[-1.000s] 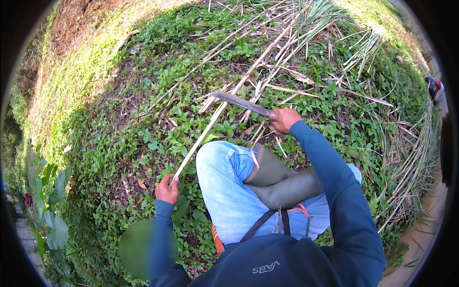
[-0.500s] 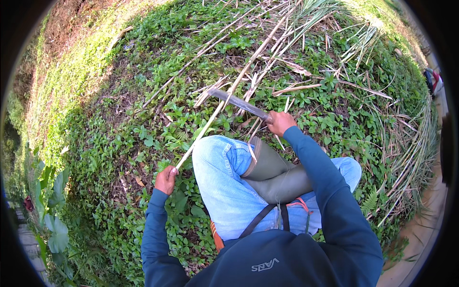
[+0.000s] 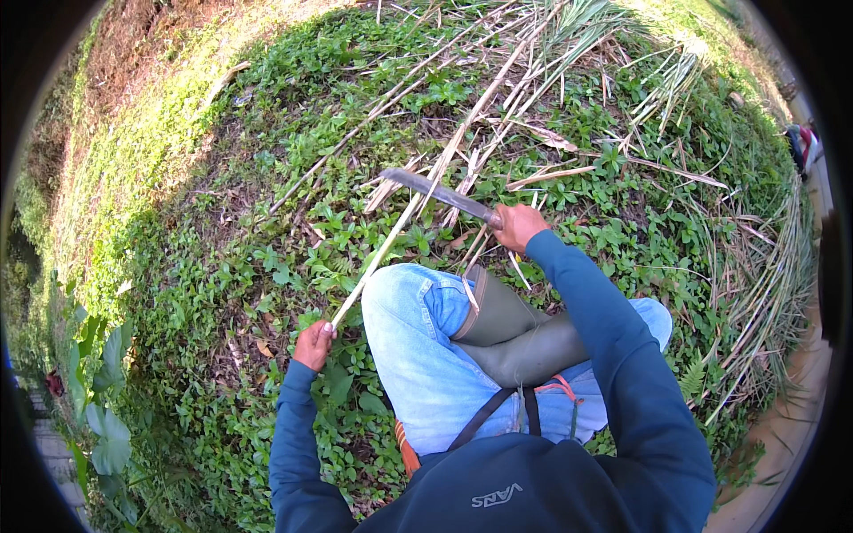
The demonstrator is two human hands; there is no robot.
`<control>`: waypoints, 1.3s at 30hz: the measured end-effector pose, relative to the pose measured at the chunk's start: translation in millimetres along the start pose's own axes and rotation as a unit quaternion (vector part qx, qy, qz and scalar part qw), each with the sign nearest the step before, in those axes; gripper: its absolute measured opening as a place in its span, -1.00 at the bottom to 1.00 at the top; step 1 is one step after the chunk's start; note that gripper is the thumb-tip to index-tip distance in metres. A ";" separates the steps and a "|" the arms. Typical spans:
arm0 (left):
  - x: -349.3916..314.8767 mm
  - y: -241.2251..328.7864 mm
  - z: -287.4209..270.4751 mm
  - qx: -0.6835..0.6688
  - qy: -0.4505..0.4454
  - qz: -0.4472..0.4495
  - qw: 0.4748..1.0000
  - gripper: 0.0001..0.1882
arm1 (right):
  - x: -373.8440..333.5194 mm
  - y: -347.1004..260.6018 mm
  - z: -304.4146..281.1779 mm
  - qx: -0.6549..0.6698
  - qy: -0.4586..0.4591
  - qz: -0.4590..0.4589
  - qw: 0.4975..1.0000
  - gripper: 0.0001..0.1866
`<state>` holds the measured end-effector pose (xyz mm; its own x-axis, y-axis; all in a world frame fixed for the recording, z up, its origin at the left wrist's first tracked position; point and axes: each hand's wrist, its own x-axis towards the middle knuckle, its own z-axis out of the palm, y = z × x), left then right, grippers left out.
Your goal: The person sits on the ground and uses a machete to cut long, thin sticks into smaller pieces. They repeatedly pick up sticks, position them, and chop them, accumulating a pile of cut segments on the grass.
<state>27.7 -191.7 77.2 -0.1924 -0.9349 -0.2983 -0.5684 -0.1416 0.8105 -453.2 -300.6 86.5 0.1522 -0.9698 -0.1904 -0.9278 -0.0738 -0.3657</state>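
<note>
A long pale stalk [image 3: 382, 250] runs from beside my left knee up toward the top of the view. Its near end is gripped in my left hand [image 3: 314, 346], fingers closed around it. My right hand [image 3: 520, 227] is wrapped round the handle of a machete [image 3: 444, 195]. The dark blade lies across the stalk, pointing left, and appears to touch it; the exact contact is hard to make out. Under the blade and beyond it are dry split stalks and husks [image 3: 388, 191].
I sit cross-legged in jeans [image 3: 418, 355] and green rubber boots [image 3: 524, 342] on low leafy plants. Long green leaves [image 3: 577, 35] lie at the far top, and a heap of cut grass blades [image 3: 764, 293] lies at the right beside a pale path [image 3: 786, 426]. Broad-leaved plants [image 3: 109, 440] grow at lower left.
The machete blade has turned slightly and shifted down a little along the stalk. My left hand and the stalk's near end sit slightly lower in view.
</note>
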 end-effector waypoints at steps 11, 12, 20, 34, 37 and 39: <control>3.6 -20.8 -7.2 -0.127 -0.088 -0.089 0.984 -0.62 | 8.7 41.0 8.8 -0.014 0.035 0.073 0.997 -0.69; 2.3 -32.7 -9.6 -0.142 -0.095 -0.092 0.981 -0.63 | -4.3 21.3 -4.2 -0.051 -0.016 0.029 0.998 -0.70; 4.1 -20.5 4.4 -0.269 -0.150 -0.203 0.930 -0.63 | 5.7 33.7 49.2 0.060 0.084 0.113 0.988 -0.71; -10.3 -34.7 6.2 -0.400 -0.209 -0.248 0.857 -0.68 | -15.5 20.4 27.6 -0.084 -0.064 -0.042 0.994 -0.67; -5.7 -34.5 13.6 -0.411 -0.220 -0.250 0.849 -0.68 | -4.6 27.2 22.0 0.056 0.038 0.158 0.985 -0.65; -5.7 -34.0 14.7 -0.430 -0.231 -0.248 0.837 -0.68 | -3.6 26.3 15.9 0.036 0.031 0.142 0.989 -0.63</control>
<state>36.3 -176.8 43.9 -0.5045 -0.4939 -0.7082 0.0771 -0.8427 0.5328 -472.8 -295.4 63.1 -0.1343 -0.9615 -0.2399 -0.9033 0.2184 -0.3693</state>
